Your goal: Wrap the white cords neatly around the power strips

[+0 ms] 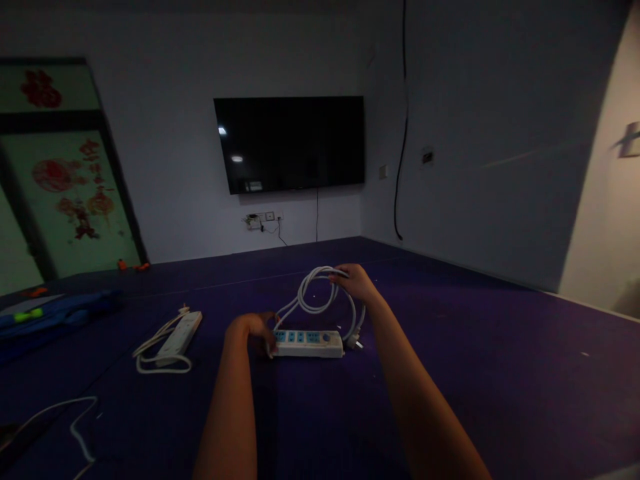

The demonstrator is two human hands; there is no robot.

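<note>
A white power strip (pixel 309 345) with blue sockets lies on the purple floor in front of me. Its left end is in the grip of my left hand (pixel 256 328), whose fingers are partly hidden. My right hand (pixel 354 280) pinches the strip's white cable (pixel 315 309), which is gathered in loose loops above and behind the strip. Beside the strip's right end, the plug (pixel 355 341) rests near the floor with its metal prongs showing.
To the left lies a second white power strip (pixel 181 337) with its cord bent around it. A loose white cable (pixel 75 430) runs across the lower left, and blue cloth (pixel 65 312) lies farther back. A wall-mounted television (pixel 295 143) hangs ahead; a black cable (pixel 401 160) dangles near the corner.
</note>
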